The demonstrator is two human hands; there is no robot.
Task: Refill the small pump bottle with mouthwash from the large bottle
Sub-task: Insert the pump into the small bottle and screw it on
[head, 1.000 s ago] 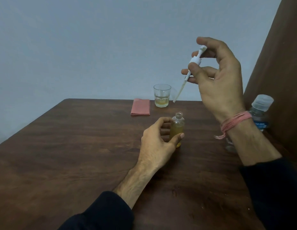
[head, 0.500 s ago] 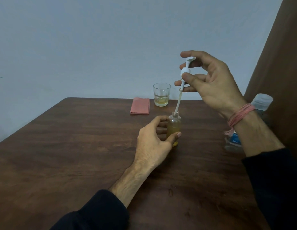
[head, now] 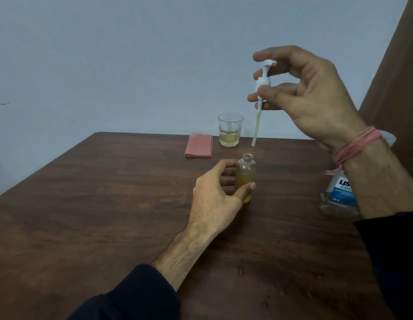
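Head view: a dark wooden desk (head: 108,215) meets a pale blue wall. At its far edge lie a folded pink cloth (head: 198,145) and a glass (head: 230,130). Left hand (head: 214,197) grips the uncapped small pump bottle (head: 246,175); right hand (head: 314,98) pinches the pump head (head: 262,85) above it, its forearm hiding part of the large bottle (head: 339,195).

The small bottle (head: 246,175) stood upright on the desk (head: 108,204), clear, open at the neck, and filled with yellow liquid to about the shoulder. The white pump (head: 262,88) hung above it, its tube tip apart from the opening. The large bottle (head: 338,195), clear with a blue label, stood at the right, partly hidden.
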